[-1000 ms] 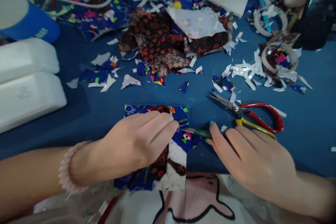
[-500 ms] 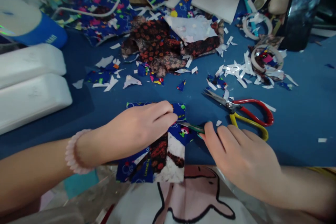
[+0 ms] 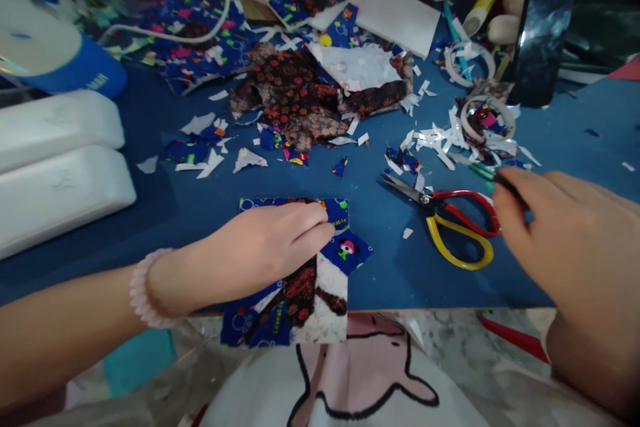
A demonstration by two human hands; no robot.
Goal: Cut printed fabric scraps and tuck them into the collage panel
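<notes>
My left hand [image 3: 273, 240], fingers closed together, grips the fabric collage [image 3: 331, 323] at the table's front edge; the fingertips are partly hidden. The collage is white with blue printed and dark floral patches. A blue patch [image 3: 345, 250] printed with a small figure juts past its right side. Raised at the right, my right hand [image 3: 575, 233] is closed on a slim green tool with a pointed metal tip [image 3: 483, 170], which points toward the paper scraps. Partly open scissors [image 3: 425, 200] with red and yellow handles lie between my hands.
White scraps [image 3: 435, 140] and two tape rolls [image 3: 487, 119] lie at the right. Crumpled dark floral cloth [image 3: 295, 93] and blue printed cloth [image 3: 200, 40] fill the back. White blocks [image 3: 60, 193] stand left, a phone [image 3: 540, 47] back right.
My right hand has moved right and up with the green tool, away from the collage. My left hand stays on the collage. The view has shifted slightly.
</notes>
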